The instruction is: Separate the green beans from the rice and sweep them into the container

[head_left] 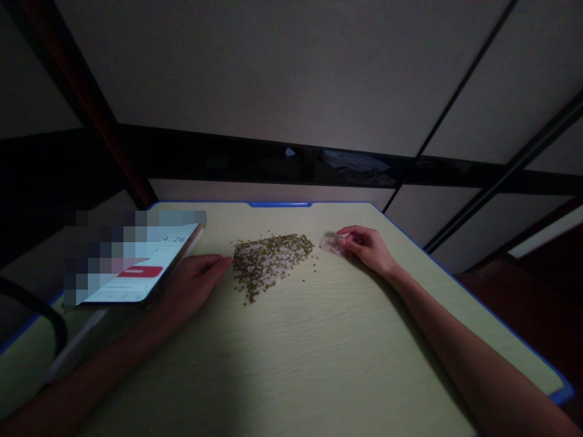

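green bits (272, 257) are spread between the left hand (194, 284) and the right hand (367, 247)

on the table (296, 364), the green bits, with pale ones mixed in, are seen right by the left fingertips. the left thumb and finger are held close, but it can't be seen if anything is pinched. left of the right fingers, a small clear dish (332, 243) is gripped at its edge. it seems the dish is being steadied. for the next move, a gentle, firm pinch would be needed.

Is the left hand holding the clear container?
No, the right hand has the clear container, while the left hand is across the grain pile from it.
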The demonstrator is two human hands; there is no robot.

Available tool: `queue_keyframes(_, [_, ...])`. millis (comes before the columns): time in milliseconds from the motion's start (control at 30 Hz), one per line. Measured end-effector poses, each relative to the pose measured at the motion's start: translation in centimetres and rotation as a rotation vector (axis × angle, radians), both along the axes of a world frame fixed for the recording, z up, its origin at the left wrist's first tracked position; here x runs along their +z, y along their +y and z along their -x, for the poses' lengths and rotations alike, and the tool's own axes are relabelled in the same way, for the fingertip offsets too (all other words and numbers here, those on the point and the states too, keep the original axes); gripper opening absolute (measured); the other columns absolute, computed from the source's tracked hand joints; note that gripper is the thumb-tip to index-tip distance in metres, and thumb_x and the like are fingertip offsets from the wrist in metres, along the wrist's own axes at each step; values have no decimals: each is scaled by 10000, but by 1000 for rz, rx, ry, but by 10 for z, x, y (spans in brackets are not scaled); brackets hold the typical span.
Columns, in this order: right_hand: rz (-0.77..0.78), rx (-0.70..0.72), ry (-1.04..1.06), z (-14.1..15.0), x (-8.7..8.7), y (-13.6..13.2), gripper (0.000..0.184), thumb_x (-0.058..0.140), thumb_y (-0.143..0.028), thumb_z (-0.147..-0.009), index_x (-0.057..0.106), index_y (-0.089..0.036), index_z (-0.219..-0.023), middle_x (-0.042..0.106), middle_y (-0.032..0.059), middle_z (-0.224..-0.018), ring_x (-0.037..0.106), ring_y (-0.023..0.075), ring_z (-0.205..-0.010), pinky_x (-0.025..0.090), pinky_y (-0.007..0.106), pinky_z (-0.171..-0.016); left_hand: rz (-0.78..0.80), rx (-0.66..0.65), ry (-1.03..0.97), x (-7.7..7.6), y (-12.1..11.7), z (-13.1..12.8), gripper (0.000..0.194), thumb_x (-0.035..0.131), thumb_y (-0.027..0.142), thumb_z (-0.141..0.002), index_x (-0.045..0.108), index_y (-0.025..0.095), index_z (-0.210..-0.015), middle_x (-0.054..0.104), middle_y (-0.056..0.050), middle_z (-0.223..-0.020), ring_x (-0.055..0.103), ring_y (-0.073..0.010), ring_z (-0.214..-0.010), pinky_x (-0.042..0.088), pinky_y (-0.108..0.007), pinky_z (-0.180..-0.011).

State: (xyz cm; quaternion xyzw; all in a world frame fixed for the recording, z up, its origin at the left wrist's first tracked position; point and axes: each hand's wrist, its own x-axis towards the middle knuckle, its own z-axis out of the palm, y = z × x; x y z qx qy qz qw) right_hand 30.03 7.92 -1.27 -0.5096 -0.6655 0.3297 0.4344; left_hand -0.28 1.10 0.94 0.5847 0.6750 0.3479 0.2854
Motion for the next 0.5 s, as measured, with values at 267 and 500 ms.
queue_keyframes(267, [-30, 78, -102, -2, 1, -1, 315, 626, -386, -679, 614, -122, -852, 598, 17, -546, 511, 120, -488, 383, 236, -457, -12, -19, -7, -5, 2, 2, 357, 418, 512, -618, 348, 210, -443, 304, 72, -392, 304, -94, -423, 222, -219, -443])
queue_keyframes(500, [-12, 127, -146, 0, 4, -5, 279, 638, -361, -679, 632, -127, -832, 607, 14, -556, 520, 115, -493, 400, 234, -471, 11, -3, -10, -1, 0, 2, 355, 416, 527, -597, 373, 208, -447, 306, 76, -379, 303, -90, -414, 221, -218, -437])
